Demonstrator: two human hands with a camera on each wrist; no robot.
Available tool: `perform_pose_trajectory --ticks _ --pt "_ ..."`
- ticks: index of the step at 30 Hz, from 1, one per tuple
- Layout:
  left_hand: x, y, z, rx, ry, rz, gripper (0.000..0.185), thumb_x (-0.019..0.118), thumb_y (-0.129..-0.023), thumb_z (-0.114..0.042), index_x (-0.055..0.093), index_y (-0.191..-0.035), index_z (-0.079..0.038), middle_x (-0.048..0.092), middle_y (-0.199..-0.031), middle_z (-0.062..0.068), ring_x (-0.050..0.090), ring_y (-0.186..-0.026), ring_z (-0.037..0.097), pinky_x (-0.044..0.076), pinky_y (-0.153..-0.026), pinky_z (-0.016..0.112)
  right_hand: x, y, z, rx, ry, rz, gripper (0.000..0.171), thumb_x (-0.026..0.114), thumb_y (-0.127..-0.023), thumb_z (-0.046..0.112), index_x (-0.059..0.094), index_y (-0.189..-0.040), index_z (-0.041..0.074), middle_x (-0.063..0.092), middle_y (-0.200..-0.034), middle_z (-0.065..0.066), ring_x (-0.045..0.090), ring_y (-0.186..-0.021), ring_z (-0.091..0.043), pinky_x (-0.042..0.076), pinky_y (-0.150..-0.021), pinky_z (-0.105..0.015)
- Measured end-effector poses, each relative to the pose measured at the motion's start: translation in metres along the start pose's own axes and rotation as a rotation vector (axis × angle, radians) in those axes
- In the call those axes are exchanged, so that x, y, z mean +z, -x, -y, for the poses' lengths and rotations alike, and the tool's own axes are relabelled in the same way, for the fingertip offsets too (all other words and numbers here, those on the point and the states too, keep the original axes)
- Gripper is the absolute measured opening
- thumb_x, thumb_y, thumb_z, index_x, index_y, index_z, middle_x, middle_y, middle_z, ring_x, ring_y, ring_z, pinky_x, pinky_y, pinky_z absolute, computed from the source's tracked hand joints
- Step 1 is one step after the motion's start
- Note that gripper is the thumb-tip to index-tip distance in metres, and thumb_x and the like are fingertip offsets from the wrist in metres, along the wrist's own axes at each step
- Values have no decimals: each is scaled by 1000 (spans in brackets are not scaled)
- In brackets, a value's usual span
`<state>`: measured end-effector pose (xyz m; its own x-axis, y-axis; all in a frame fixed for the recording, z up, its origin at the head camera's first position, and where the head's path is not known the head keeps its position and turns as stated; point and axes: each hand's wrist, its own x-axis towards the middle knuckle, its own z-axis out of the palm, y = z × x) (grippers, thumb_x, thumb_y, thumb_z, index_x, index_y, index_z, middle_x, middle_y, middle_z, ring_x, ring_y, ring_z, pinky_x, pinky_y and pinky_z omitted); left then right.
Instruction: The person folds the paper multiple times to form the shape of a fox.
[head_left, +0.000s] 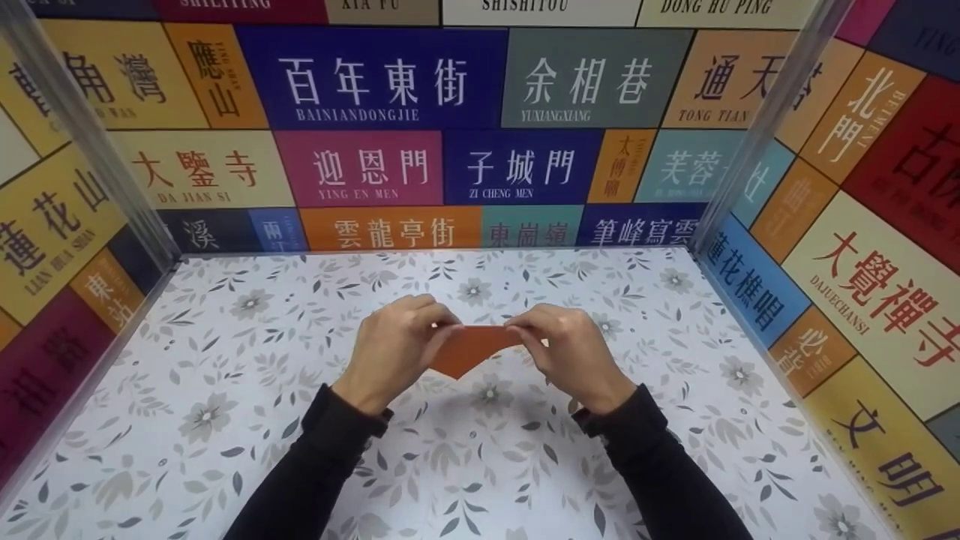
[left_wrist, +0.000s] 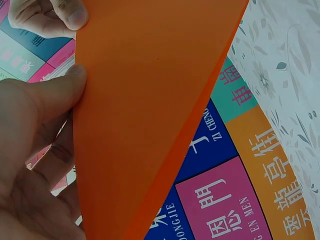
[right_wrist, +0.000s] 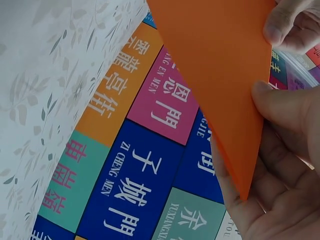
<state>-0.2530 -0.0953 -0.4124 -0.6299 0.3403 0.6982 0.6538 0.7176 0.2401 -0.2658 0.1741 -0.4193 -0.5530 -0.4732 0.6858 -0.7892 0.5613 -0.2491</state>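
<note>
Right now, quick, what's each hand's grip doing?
Left hand: closed, pinching the orange sheet by its top edge.
Right hand: closed, pinching the orange sheet along that same edge.

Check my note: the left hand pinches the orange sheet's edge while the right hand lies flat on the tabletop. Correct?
Not quite: the right hand also pinches the orange sheet by its edge, as the head view shows. The left hand is as you noted.
</note>
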Motion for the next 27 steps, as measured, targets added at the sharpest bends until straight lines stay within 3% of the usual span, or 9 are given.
perform_pose_trajectory --ticks 8,19,27 --pt "-7 0 10 -42 53 4 5 79 -90 -28 78 -91 -23 67 -85 -14 61 -75 6 52 -64 28 -9 0 -12 18 15 -3 11 73 -95 13 78 -104 14 74 -95 6 68 -86 -4 55 -76 -22" --pt "-12 -1 16 -55 59 -15 6 79 -91 -29 78 -91 -23 66 -84 -13 57 -70 5 49 -59 29 -19 0 -23 29 26 -39 9 74 -94 15 79 -101 15 74 -92 6 66 -80 -2 54 -70 -22" --pt "-15 -1 19 -79 -7 -8 3 80 -90 -26 79 -91 -23 68 -85 -13 61 -73 3 51 -63 24 -25 4 -32 62 74 -74 9 76 -92 11 79 -101 13 74 -90 5 68 -78 -7 56 -69 -28"
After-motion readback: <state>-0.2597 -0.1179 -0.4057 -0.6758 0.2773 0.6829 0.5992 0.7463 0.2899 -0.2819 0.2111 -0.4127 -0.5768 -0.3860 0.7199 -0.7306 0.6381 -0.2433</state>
